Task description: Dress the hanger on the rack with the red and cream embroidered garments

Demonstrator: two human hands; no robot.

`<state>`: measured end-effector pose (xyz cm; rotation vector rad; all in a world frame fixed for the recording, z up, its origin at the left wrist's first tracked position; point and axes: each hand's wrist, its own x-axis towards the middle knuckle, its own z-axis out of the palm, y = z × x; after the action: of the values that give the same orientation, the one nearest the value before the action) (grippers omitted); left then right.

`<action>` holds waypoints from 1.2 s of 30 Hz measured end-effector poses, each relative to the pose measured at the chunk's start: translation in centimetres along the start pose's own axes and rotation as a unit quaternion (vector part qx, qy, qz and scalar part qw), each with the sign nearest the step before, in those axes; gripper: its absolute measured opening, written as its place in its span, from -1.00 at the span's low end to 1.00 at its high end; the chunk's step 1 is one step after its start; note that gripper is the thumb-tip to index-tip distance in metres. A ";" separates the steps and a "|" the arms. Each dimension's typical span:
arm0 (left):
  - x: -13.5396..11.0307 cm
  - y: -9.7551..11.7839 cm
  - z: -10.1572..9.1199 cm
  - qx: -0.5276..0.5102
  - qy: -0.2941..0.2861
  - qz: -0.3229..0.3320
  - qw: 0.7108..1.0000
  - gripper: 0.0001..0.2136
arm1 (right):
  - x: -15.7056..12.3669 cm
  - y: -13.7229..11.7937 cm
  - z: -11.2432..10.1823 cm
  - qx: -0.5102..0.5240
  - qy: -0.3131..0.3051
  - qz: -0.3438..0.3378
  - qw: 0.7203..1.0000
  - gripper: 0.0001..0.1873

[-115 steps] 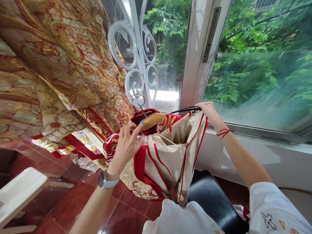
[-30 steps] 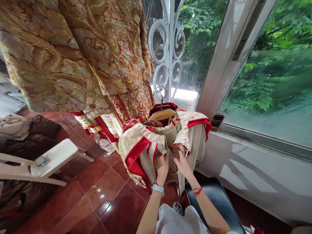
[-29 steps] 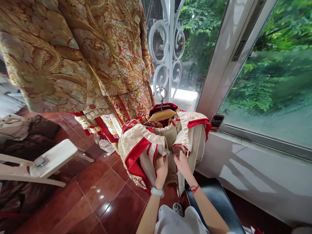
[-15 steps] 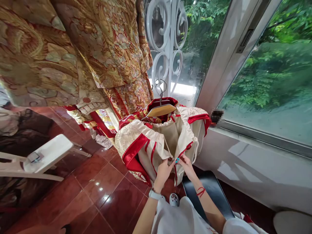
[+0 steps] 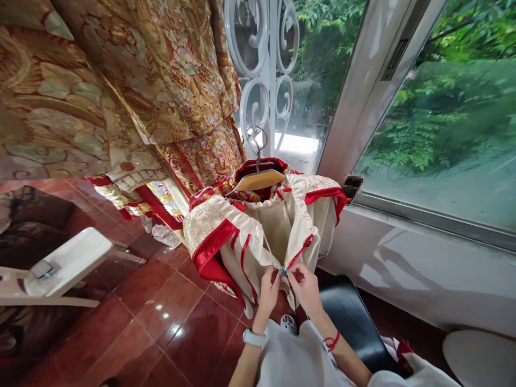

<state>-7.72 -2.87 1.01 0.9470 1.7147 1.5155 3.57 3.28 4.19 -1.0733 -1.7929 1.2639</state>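
A cream garment (image 5: pixel 248 223) with a gathered band, red ribbons and red satin trim hangs by a wooden hanger (image 5: pixel 260 181) in front of the window. My left hand (image 5: pixel 269 286) pinches the left end of its gathered front opening. Opposite it, my right hand (image 5: pixel 304 287) pinches the other front edge. The fingertips of both hands nearly meet, turquoise nails showing. Whatever small fastening or cord lies between the fingertips is too small to make out. The garment's lower front hangs below my hands.
Gold and red brocade garments (image 5: pixel 173 70) hang at the upper left. A white chair (image 5: pixel 76 258) stands on the red tiled floor (image 5: pixel 177 306). By my right forearm is a black seat (image 5: pixel 350 317). White scrolled ironwork (image 5: pixel 266 48) stands before the window.
Both hands have drawn slightly toward me, and their fingertips have come closer together at the garment's edges. The view has shifted a little, so the surroundings sit further left.
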 end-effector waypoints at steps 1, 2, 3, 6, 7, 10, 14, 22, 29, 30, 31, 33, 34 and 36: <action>-0.1 0.0 0.1 -0.003 0.002 0.004 1.000 -0.76 | -0.1 -0.4 0.1 -0.026 -0.018 -0.023 0.999 -0.79; -0.1 0.0 0.1 -0.004 0.009 0.011 1.000 -0.78 | -0.1 -0.6 0.2 -0.045 -0.037 -0.042 0.997 -0.81; -0.2 0.0 0.2 -0.005 0.020 0.017 1.000 -0.79 | 0.1 -0.7 0.3 -0.057 -0.049 -0.053 0.996 -0.81; -0.4 -0.2 0.2 -0.014 0.036 0.022 0.999 -0.82 | 0.8 -0.1 0.4 -0.072 -0.062 -0.049 0.994 -0.82; -0.5 -0.3 0.1 -0.020 0.030 0.021 0.999 -0.82 | 1.0 0.2 0.3 -0.074 -0.071 -0.047 0.994 -0.81; -0.6 -0.2 -0.4 -0.038 0.002 0.012 0.999 -0.81 | 1.6 0.9 0.0 -0.081 -0.121 -0.044 0.988 -0.78; -0.7 -0.1 -0.9 -0.075 -0.045 -0.003 0.996 -0.75 | 2.3 0.7 -0.4 -0.130 -0.184 -0.063 0.972 -0.81; -0.5 -0.8 -1.0 -0.005 -0.047 0.040 0.998 -0.67 | 3.6 1.2 0.2 -0.270 -0.111 -0.072 0.954 -0.90; 3.3 -0.7 -1.0 -0.009 -0.016 -0.001 1.000 -0.72 | 6.3 1.9 1.0 -0.265 -0.060 -0.080 0.959 -0.82; 3.9 -0.4 -0.8 0.009 -0.019 -0.007 1.000 -0.72 | 6.6 1.9 1.3 -0.275 -0.054 -0.072 0.957 -0.81; 4.2 -0.1 -0.6 0.026 -0.013 -0.012 1.000 -0.74 | 6.9 1.9 1.6 -0.284 -0.048 -0.065 0.955 -0.79; 3.9 0.2 -0.4 0.051 0.016 -0.020 0.998 -0.74 | 7.6 1.8 2.3 -0.297 -0.043 -0.057 0.952 -0.76; 3.2 0.1 -0.4 0.054 0.025 -0.023 0.998 -0.70 | 7.9 1.7 2.6 -0.306 -0.045 -0.052 0.950 -0.74; 0.7 -0.4 -0.6 0.046 0.011 -0.030 0.998 -0.58 | 8.6 1.5 3.3 -0.330 -0.057 -0.038 0.942 -0.70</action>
<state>-8.64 -2.66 0.63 0.9198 1.8255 1.4243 -2.60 10.07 2.37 -1.2743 -2.4071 0.6856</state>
